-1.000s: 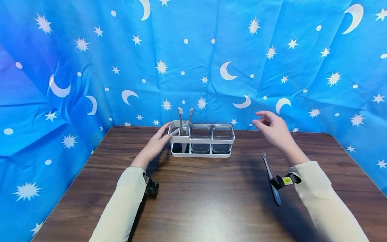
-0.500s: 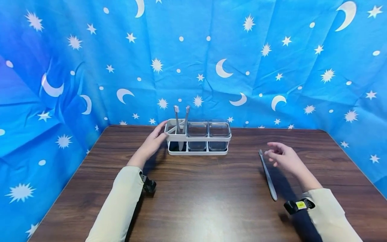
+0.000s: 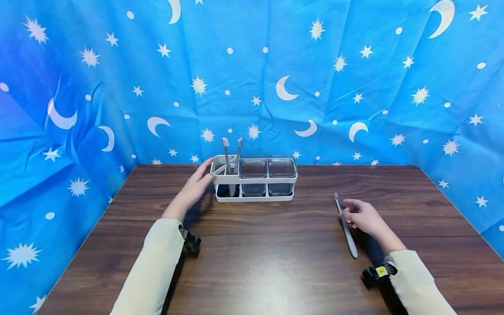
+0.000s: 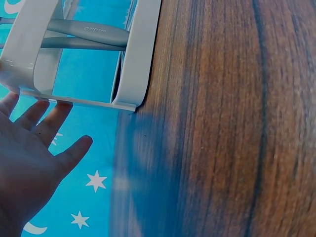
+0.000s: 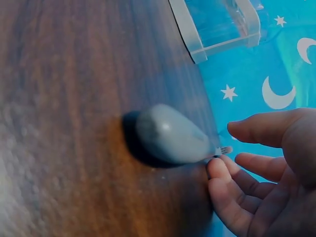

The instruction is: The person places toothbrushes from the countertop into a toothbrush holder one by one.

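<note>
Grey plastic, the loose toothbrush (image 3: 345,224) lies flat on the counter (image 3: 260,245), well to the right of the white holder (image 3: 254,179). It looks light, stiff and thin, likely to slide on wood, so a pinch at mid-handle suits it best. The right hand (image 3: 360,215) touches its upper handle, fingers loosely curved, not yet closed around it. The left hand (image 3: 197,183) rests straight-fingered against the holder's left end. Three toothbrushes in all: two standing in the holder's left compartment, one loose. Two clear cups (image 3: 267,175) fill the rest.
</note>
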Demonstrator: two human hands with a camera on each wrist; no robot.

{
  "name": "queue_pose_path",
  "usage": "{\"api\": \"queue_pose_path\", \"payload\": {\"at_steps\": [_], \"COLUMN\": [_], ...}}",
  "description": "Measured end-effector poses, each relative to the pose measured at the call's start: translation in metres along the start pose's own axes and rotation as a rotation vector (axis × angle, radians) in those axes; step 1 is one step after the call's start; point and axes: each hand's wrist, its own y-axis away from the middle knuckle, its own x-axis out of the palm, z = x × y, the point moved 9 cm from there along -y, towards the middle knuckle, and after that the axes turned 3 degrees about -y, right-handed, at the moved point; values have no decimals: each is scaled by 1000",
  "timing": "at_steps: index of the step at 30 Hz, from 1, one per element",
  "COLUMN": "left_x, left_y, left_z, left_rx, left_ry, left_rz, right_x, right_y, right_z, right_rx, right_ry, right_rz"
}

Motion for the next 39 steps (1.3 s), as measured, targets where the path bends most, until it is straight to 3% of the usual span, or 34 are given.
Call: {"api": "queue_pose_path", "payload": {"at_steps": [8, 26, 32, 39], "left_x": [-3, -4, -1, 0], "left_y": [3, 4, 2, 2], "left_z": [0, 0, 0, -4], "left_rx": [-19, -7, -2, 3], "left_ry": [-7, -5, 11, 31], "left_rz": [-1, -2, 2, 10], "right_x": [2, 7, 2, -22], "right_y": [-7, -12, -14, -25], "right_z": [-2, 9, 22, 85], "right_rx": [19, 12, -3, -122], "right_ry": [36, 278, 176, 59], "right_rz": [-18, -56, -53, -125]}}
